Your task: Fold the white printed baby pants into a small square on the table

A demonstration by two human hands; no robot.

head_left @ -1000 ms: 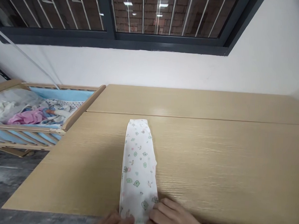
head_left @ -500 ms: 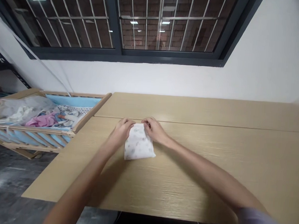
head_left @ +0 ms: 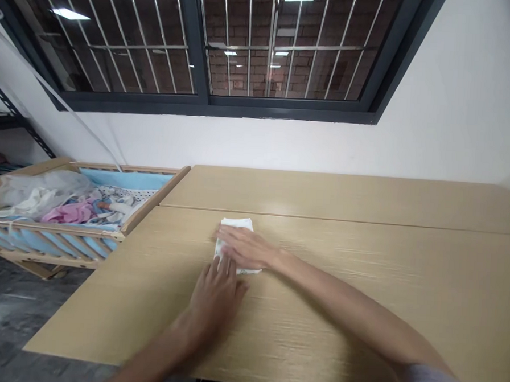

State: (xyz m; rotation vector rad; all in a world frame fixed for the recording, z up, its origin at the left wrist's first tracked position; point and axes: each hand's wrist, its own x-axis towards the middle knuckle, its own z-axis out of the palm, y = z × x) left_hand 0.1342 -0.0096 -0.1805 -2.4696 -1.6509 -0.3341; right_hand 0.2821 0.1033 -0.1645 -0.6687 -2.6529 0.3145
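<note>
White folded cloth [head_left: 236, 225] seems soft and light, best pinched at its edge; open right hand [head_left: 245, 248] lies flat on it, open left hand [head_left: 215, 302] just below.

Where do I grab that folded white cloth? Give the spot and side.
Take the folded white cloth by its far edge, from the far side: that strip is bare beyond the right hand across it, the left hand sits nearer. It lies flat on the table, so pinch underneath.
</note>
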